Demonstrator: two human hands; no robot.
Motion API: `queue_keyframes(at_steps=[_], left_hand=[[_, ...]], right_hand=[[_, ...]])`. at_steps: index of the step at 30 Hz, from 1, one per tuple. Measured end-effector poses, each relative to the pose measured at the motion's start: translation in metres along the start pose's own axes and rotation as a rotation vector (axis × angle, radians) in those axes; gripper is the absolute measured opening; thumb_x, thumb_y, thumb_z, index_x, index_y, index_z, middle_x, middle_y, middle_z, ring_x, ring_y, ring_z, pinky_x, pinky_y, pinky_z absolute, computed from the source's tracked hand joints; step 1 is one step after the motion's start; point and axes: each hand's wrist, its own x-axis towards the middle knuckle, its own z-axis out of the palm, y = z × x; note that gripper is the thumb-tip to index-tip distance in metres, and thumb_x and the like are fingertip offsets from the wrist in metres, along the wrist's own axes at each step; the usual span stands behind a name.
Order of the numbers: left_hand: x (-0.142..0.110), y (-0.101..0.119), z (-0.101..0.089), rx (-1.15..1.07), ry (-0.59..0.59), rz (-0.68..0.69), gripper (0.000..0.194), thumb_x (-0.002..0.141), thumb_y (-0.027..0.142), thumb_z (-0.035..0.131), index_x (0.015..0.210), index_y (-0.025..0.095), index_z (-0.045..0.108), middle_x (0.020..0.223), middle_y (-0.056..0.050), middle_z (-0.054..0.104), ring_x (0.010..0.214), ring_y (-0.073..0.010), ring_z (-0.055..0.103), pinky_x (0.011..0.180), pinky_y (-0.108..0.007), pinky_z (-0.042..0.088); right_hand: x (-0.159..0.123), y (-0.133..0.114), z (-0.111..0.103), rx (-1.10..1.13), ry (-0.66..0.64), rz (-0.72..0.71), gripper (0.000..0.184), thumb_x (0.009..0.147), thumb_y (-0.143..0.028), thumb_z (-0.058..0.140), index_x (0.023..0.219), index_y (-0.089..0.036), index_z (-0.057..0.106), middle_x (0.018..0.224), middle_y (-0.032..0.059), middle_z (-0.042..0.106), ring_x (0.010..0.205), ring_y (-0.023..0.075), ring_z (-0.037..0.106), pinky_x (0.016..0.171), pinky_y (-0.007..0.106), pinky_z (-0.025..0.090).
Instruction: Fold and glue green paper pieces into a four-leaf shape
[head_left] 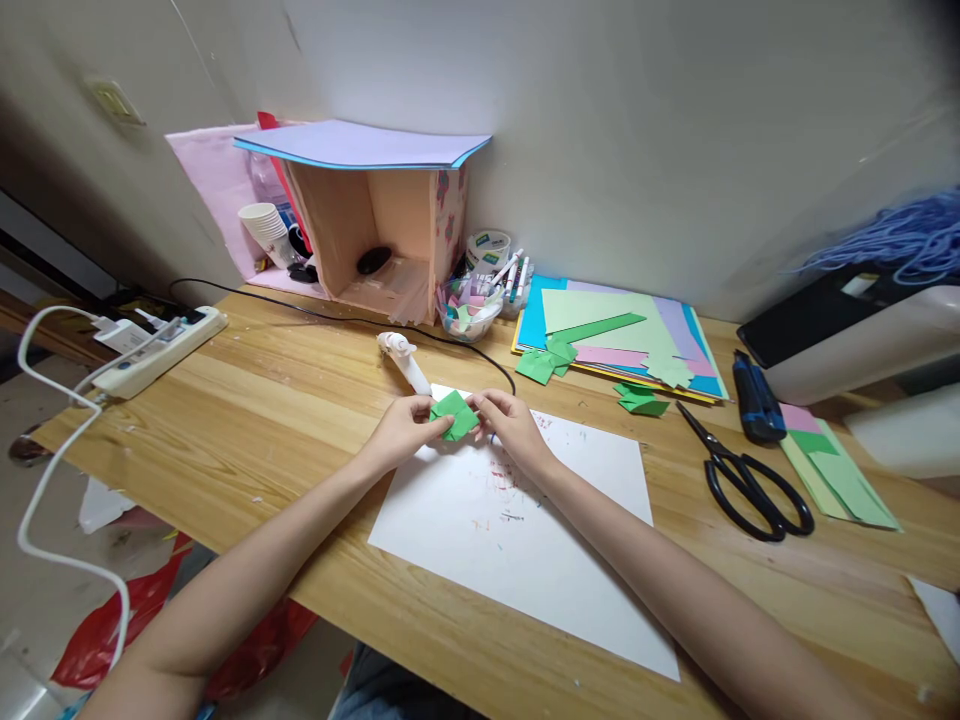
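A folded piece of green paper [454, 413] is held between my two hands above the top edge of a white sheet [517, 590]. My left hand [405, 432] pinches its left side, thumb on top. On its right side, the fingers of my right hand [514, 425] are closed on the paper's edge. Just behind my left hand, a white hot glue gun [405, 360] rests on the table. The white sheet bears small coloured marks and lies partly under my forearms.
Black scissors [750, 485] and a utility knife [756, 395] lie at the right. Coloured paper sheets [600, 300] are stacked behind, with green folded pieces [547, 360] nearby. An open cardboard box [397, 220] stands against the wall. A power strip [161, 350] sits at the left.
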Motion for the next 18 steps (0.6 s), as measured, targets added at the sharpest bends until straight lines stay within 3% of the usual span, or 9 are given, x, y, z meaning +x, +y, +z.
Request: queue_keyframes(at_steps=[5, 12, 18], left_hand=[[0.0005, -0.0045, -0.0010, 0.041, 0.009, 0.052, 0.026, 0.066, 0.034, 0.063, 0.073, 0.010, 0.061, 0.068, -0.003, 0.063, 0.062, -0.0143, 0.058, 0.057, -0.022, 0.043], [-0.0001, -0.0037, -0.0004, 0.071, 0.015, 0.040, 0.024, 0.065, 0.033, 0.063, 0.071, 0.010, 0.060, 0.066, -0.002, 0.061, 0.061, -0.0141, 0.057, 0.055, -0.022, 0.042], [-0.0010, 0.0008, -0.0009, 0.069, 0.029, 0.010, 0.027, 0.065, 0.033, 0.062, 0.076, 0.009, 0.062, 0.067, -0.002, 0.062, 0.059, -0.0128, 0.055, 0.054, -0.021, 0.040]], right_hand=[[-0.0001, 0.0036, -0.0007, -0.113, -0.043, -0.059, 0.025, 0.069, -0.038, 0.064, 0.078, -0.015, 0.059, 0.068, 0.0011, 0.058, 0.056, 0.0104, 0.051, 0.053, 0.023, 0.043], [-0.0011, 0.0038, -0.0007, -0.108, -0.048, -0.068, 0.025, 0.075, -0.040, 0.057, 0.074, -0.015, 0.060, 0.066, 0.0016, 0.058, 0.053, 0.0104, 0.051, 0.053, 0.024, 0.043], [0.0018, 0.0047, -0.0009, -0.016, 0.070, -0.059, 0.027, 0.075, -0.040, 0.055, 0.081, -0.014, 0.063, 0.072, 0.0035, 0.061, 0.054, 0.0101, 0.052, 0.052, 0.024, 0.045]])
